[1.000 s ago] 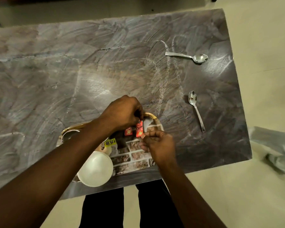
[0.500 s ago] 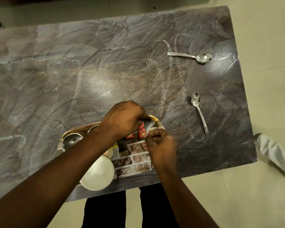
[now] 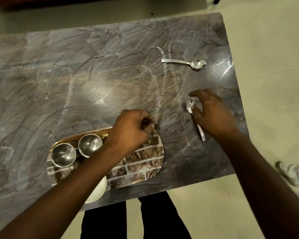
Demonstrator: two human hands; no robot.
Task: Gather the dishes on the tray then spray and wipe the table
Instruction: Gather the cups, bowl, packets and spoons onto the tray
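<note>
Right hand (image 3: 212,114): fingers spread and loose, hovering over the near spoon (image 3: 191,105), thumb beside its bowl. It grips nothing, and I cannot tell if it touches.

Left hand (image 3: 129,131): fingers curled at the far edge of the tray (image 3: 145,163). What they pinch, if anything, I cannot tell.

On the tray:
- two steel cups (image 3: 63,154) side by side at its left
- one white bowl (image 3: 98,190) at its near edge, partly under my forearm

Off the tray:
- near spoon, on the table (image 3: 76,83) just right of the tray
- far spoon (image 3: 185,62), well apart, toward the far right corner

Also present: pale swirled streaks across the tabletop, and a grey cloth (image 3: 292,173) on the floor to the right. No spray bottle in view.

Progress, as I judge it: gathering mostly done, two spoons outstanding; spraying and wiping are left.
</note>
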